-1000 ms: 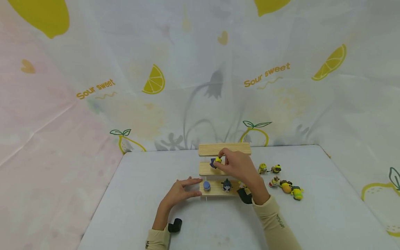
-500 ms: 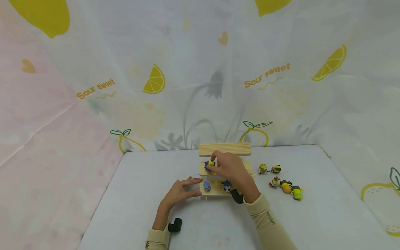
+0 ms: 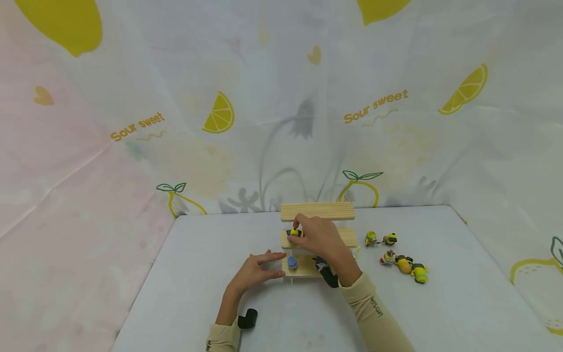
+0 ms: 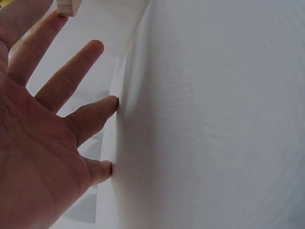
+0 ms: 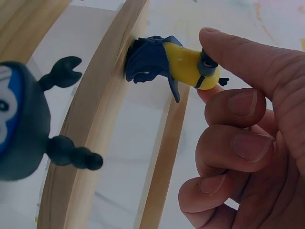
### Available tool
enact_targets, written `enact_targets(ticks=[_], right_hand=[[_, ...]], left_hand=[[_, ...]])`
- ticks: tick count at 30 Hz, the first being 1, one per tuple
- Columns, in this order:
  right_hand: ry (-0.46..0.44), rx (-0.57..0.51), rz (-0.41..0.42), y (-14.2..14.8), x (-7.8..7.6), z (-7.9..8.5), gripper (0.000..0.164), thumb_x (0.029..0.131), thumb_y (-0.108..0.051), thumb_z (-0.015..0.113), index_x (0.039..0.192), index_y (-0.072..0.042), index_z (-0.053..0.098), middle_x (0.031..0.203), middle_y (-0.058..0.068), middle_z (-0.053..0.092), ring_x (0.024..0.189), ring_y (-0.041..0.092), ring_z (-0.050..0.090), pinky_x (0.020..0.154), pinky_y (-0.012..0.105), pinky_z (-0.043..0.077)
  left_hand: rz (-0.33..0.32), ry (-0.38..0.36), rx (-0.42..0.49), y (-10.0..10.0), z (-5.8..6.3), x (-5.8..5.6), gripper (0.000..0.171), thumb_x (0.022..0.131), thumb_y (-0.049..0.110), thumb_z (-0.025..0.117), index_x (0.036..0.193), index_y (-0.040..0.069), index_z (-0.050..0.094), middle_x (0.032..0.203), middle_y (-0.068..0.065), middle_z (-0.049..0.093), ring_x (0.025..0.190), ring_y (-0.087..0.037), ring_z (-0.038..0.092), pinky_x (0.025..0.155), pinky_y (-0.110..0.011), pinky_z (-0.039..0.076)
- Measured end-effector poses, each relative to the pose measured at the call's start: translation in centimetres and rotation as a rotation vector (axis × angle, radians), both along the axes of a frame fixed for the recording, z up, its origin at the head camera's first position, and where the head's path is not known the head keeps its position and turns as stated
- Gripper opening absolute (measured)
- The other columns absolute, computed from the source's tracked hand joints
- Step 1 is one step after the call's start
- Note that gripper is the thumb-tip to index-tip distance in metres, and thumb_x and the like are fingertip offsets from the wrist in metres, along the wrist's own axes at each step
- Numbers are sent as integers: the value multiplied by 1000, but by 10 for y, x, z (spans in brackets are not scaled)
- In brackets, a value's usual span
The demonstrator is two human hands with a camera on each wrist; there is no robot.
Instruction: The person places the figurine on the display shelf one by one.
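A: What is different from one second ago?

B: The yellow-and-blue figure [image 5: 176,62] has shifted toward nine o'clock along the middle board [image 3: 347,237], and it is now near that end of it. The right hand [image 3: 320,237] has travelled together with it.

A: And the left hand [image 3: 252,268], has it moved also?

B: No, it stays in the same place, at the nine o'clock end of the lower board [image 3: 305,274].

A: How do the fingers lie?

B: On the left they are spread wide. One fingertip meets the corner of a board; two others are close to the white desk [image 3: 176,293], but I cannot tell if they touch it. On the right the grip is narrow: thumb and forefinger pinch the figure by its head, and the other fingers are curled.

A: Does the figure stand on the board?

B: Its blue lower end is at the board, but I cannot tell whether it rests there fully.

A: What is around it?

B: On the lower board, a lilac figure [image 3: 292,264] is at six o'clock from it, and a dark figure [image 5: 38,138] between four and five. Five yellow figures [image 3: 403,265] lie on the desk, at about three o'clock from the boards.
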State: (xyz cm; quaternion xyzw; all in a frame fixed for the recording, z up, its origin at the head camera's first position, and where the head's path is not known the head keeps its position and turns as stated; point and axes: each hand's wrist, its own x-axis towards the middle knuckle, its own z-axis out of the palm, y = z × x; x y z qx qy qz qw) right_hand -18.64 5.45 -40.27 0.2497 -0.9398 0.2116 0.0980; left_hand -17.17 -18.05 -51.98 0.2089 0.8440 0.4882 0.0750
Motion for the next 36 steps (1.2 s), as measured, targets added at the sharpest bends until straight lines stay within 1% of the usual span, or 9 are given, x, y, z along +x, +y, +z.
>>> enact_targets(ticks=[3, 6, 10, 16, 21, 26, 33, 36], right_hand=[[-23, 0, 1, 0, 0, 0, 28, 88, -37, 76, 97, -15, 62, 55, -8, 47, 45, 7, 42, 43, 24, 33], [-41, 2, 0, 1, 0, 0, 30, 87, -39, 77, 98, -14, 63, 55, -8, 48, 46, 7, 42, 43, 24, 34], [-40, 15, -6, 1, 0, 0, 34, 85, -42, 77, 102, -15, 64, 53, -8, 46, 45, 8, 41, 43, 24, 33], [-43, 17, -19, 6, 1, 1, 38, 85, -42, 78, 105, -13, 64, 56, -9, 48, 47, 6, 43, 44, 24, 35], [-85, 7, -58, 17, 6, 2, 40, 83, -42, 79, 109, -14, 65, 62, -10, 50, 51, 6, 45, 47, 24, 39], [-123, 3, -104, 30, 9, 4, 41, 84, -42, 78, 112, -15, 64, 64, -9, 51, 51, 9, 46, 47, 27, 39], [-104, -38, -114, 51, 11, 1, 40, 85, -41, 78, 112, -14, 66, 64, -10, 52, 49, 9, 45, 44, 27, 38], [-94, -47, -116, 60, 13, 0, 37, 86, -39, 77, 112, -16, 67, 65, -10, 52, 49, 9, 44, 44, 27, 37]], left_hand=[[-3, 2, 1, 1, 0, 0, 48, 81, 36, 81, 127, 26, 70, 129, 6, 64, 137, -36, 40, 106, -74, -5], [-5, 1, -1, 1, 1, 0, 48, 82, 36, 81, 127, 26, 70, 129, 5, 64, 137, -36, 40, 106, -75, -5], [-3, 0, -6, 1, 1, 0, 48, 81, 37, 81, 127, 27, 69, 130, 5, 63, 137, -36, 40, 106, -75, -4], [-6, 3, -12, 2, 1, -1, 49, 81, 37, 81, 127, 27, 69, 130, 5, 63, 137, -36, 40, 105, -75, -4], [-3, -5, -18, 1, 1, -2, 49, 81, 38, 81, 128, 28, 69, 131, 5, 62, 137, -36, 40, 106, -74, -4], [8, -5, -18, 0, 1, -1, 48, 80, 38, 82, 126, 29, 70, 130, 4, 63, 137, -36, 40, 106, -74, -4], [9, -6, -19, 0, -1, -1, 48, 80, 38, 82, 126, 29, 70, 131, 3, 62, 137, -36, 40, 107, -73, -4], [8, 0, -17, 0, -1, -1, 49, 80, 38, 82, 126, 28, 70, 132, 2, 62, 137, -36, 40, 107, -73, -4]])
